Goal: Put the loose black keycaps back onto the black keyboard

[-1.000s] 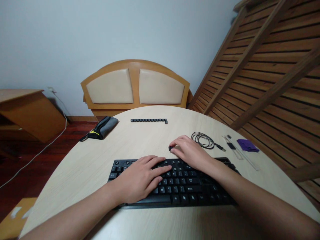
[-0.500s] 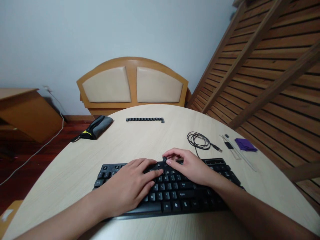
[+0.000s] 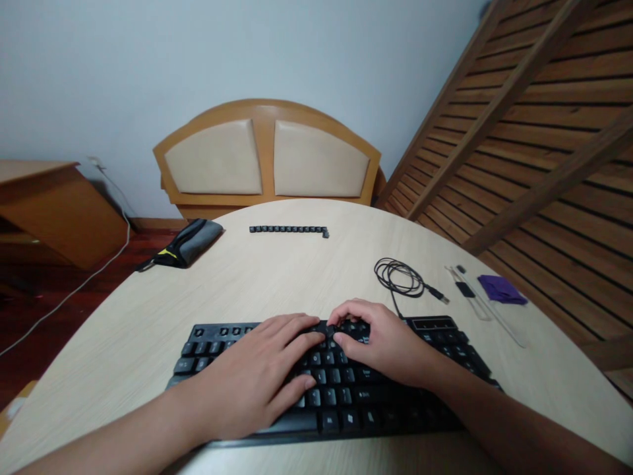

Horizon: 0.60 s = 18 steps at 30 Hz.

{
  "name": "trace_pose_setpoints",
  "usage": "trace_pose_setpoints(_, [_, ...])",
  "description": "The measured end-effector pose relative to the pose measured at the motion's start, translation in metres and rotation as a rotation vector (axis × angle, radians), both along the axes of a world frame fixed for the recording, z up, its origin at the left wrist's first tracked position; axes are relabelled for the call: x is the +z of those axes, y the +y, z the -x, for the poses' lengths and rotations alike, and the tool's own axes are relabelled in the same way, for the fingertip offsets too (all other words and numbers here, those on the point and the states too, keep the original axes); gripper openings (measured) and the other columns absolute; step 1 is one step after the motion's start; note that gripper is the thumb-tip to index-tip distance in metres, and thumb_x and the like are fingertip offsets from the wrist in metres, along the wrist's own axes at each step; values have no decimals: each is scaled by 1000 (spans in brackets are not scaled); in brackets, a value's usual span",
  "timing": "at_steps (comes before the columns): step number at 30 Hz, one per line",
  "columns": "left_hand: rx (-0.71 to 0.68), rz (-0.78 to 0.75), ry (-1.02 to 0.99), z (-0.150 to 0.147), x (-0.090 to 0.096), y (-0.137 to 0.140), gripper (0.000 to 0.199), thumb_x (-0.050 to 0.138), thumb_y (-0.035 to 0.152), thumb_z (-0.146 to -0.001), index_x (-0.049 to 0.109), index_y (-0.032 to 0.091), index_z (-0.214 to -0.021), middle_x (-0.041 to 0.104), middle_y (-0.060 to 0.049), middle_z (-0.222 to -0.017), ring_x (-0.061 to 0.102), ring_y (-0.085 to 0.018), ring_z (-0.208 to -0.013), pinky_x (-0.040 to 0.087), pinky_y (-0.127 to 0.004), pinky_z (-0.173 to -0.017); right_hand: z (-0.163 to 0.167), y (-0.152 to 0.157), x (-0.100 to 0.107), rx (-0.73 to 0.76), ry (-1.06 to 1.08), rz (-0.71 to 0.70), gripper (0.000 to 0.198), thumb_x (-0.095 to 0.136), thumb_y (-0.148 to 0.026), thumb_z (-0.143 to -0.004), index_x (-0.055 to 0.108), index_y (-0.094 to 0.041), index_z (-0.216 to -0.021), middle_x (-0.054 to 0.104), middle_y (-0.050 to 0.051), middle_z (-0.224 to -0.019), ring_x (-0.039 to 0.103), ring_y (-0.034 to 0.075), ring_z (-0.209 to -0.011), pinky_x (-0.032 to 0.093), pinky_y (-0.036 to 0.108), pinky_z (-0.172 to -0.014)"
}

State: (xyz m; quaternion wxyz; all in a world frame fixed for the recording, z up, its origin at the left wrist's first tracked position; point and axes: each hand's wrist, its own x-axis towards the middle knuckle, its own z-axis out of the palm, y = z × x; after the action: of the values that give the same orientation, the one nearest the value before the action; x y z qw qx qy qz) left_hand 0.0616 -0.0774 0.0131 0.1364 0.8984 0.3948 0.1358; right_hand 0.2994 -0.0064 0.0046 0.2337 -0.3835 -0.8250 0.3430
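A black keyboard (image 3: pixel 363 394) lies near the front of the table, with bare switch spots in its top row. My left hand (image 3: pixel 260 369) rests flat over its left and middle keys, fingers apart and holding nothing. At the number row, my right hand (image 3: pixel 380 340) has its thumb and index finger closed about a small black keycap (image 3: pixel 331 332). Whether that keycap is seated or loose I cannot tell. Loose black keycaps (image 3: pixel 289 229) form a line farther back, one sitting just below its right end.
A coiled USB cable (image 3: pixel 401 277) lies behind the keyboard. To the right are a wire keycap puller (image 3: pixel 465 290), a thin pale stick with a dark brush end (image 3: pixel 499 318) and a folded purple cloth (image 3: pixel 502 289). A grey-black pouch (image 3: pixel 190 243) sits at the table's left edge.
My right thumb and index finger have come down with the keycap from just above the keyboard's back edge to the number row. My left hand stays over the keys; the view has shifted slightly.
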Motion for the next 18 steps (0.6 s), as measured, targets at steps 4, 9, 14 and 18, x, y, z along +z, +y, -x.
trace_pose_setpoints(4, [1,14,16,-1,1,1,44,50,37,-101,46,22,-142,48,-12,-149,46,-29,-138,42,-52,-113,-1,-1,0,8,1,-18,15,65,-21,-79,70,-25,-93,74,0,-95,67,19,-91,50,32,-84])
trace_pose_setpoints(9, [3,13,-6,-1,2,0,44,52,35,-101,46,23,-142,49,-12,-148,47,-29,-137,43,-52,-112,-1,-2,1,35,12,-46,14,66,-21,-79,71,-25,-91,73,1,-93,67,19,-89,51,32,-83])
trace_pose_setpoints(14, [0,8,-12,-1,1,0,44,53,35,-100,46,23,-142,50,-11,-147,48,-29,-136,44,-52,-112,-1,-2,1,97,19,-108,15,68,-16,-77,69,-24,-89,71,1,-92,65,19,-91,50,33,-85])
trace_pose_setpoints(18, [0,14,-6,-1,1,0,44,53,35,-100,46,24,-142,49,-11,-148,47,-29,-136,43,-52,-112,-1,-1,0,116,21,-138,17,69,-13,-75,67,-24,-88,69,1,-94,63,19,-93,49,32,-86])
